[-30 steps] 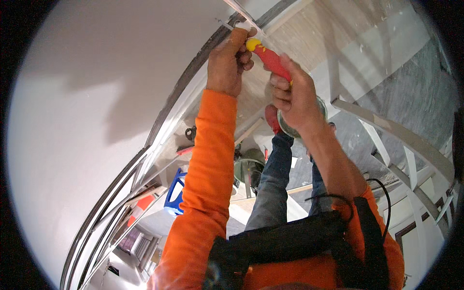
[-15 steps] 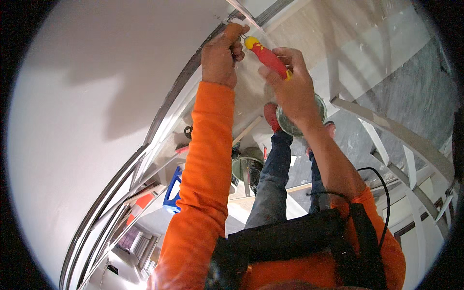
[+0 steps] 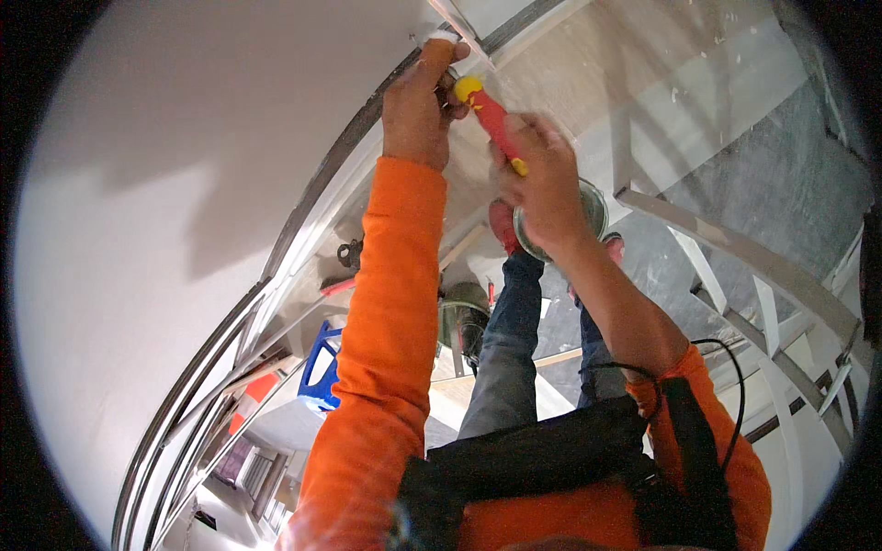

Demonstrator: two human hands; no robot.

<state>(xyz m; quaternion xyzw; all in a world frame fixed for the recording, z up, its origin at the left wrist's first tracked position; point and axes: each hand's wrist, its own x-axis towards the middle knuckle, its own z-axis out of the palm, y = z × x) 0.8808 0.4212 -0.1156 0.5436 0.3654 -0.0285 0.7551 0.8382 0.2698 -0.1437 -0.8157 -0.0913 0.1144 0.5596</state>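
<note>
A person in orange sleeves works with both bare hands at the far edge of the scene. The right hand [image 3: 544,184] is clenched around a red-and-yellow handle [image 3: 492,121], which slants from the grip toward the far left. The yellow end of the handle lies at the fingers of the left hand [image 3: 415,115]; whether it touches them cannot be told. The left hand has its fingers curled, with something white [image 3: 445,36] at its far end, beside a dark strip [image 3: 323,188]; what the fingers grasp, if anything, is hidden.

The dark strip curves along the edge of a large white surface [image 3: 147,174] that fills the left side. Beyond the left hand, a thin pale bar [image 3: 459,29] comes in from the far edge.

Lower down, a round container [image 3: 597,213] shows partly behind the right hand, with a red shoe [image 3: 503,226] just left of it. A dark round tub [image 3: 450,320] stands left of the person's jeans [image 3: 503,367], and a blue stool [image 3: 312,393] sits farther left, beside the left sleeve [image 3: 390,312]. A pale metal frame [image 3: 735,238] crosses the right side above the grey floor [image 3: 749,161].
</note>
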